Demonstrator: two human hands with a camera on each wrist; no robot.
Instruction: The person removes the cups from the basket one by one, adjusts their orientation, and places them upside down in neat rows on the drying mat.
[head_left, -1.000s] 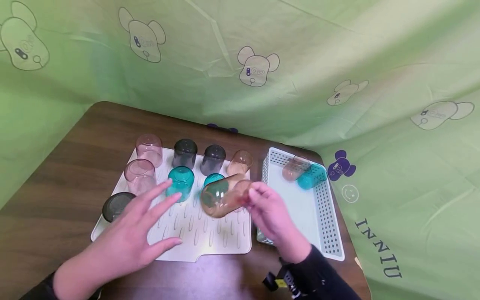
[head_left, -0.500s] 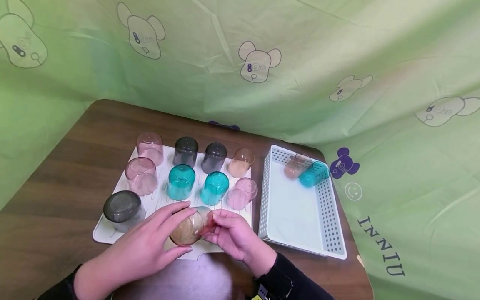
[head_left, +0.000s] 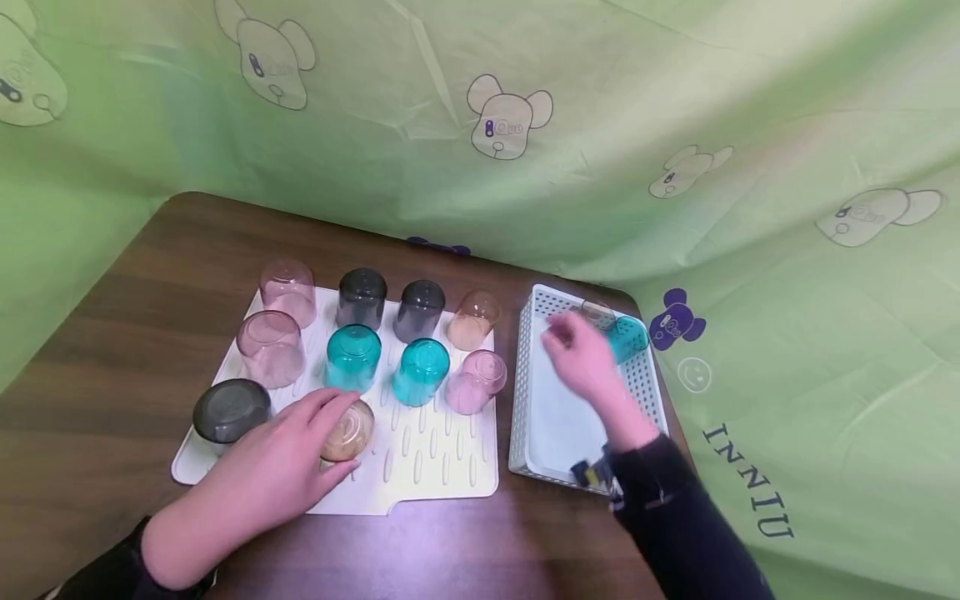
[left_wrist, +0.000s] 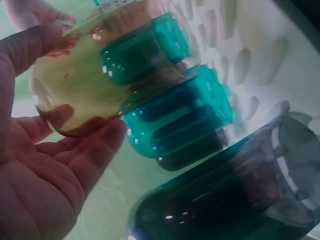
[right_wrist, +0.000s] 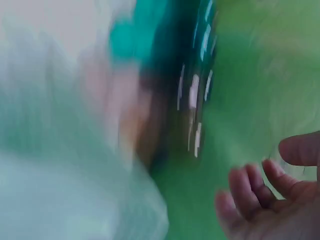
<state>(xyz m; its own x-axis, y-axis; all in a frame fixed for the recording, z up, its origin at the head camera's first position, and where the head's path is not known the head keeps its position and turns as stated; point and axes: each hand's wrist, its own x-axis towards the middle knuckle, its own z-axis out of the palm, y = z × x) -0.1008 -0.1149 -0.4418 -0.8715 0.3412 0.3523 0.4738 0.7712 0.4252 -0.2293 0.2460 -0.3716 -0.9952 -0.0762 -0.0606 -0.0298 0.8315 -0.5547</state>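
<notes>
My left hand (head_left: 270,467) grips an amber glass (head_left: 352,432) that is upside down at the front of a white ridged drying mat (head_left: 431,475). In the left wrist view, thumb and fingers are round the amber glass (left_wrist: 75,95); whether its rim touches the mat cannot be told. A dark grey glass (head_left: 232,410) stands just left of it, and a teal glass (head_left: 353,357) behind. My right hand (head_left: 581,354), fingers loosely curled and holding nothing, is over a white perforated basket (head_left: 521,437). In the basket lie a teal glass (head_left: 628,337) and a brownish glass (head_left: 597,312), partly hidden by the hand.
Several more upturned glasses stand on the mat: pink ones (head_left: 272,350) at left, dark ones (head_left: 362,297) at the back, an amber one (head_left: 474,320) and a pink one (head_left: 476,382) at right. A green curtain (head_left: 600,208) hangs behind the brown table (head_left: 112,333).
The amber glass came from the right hand to the left and was turned upside down over the mat's front. My right hand let go of it and moved right, over the basket.
</notes>
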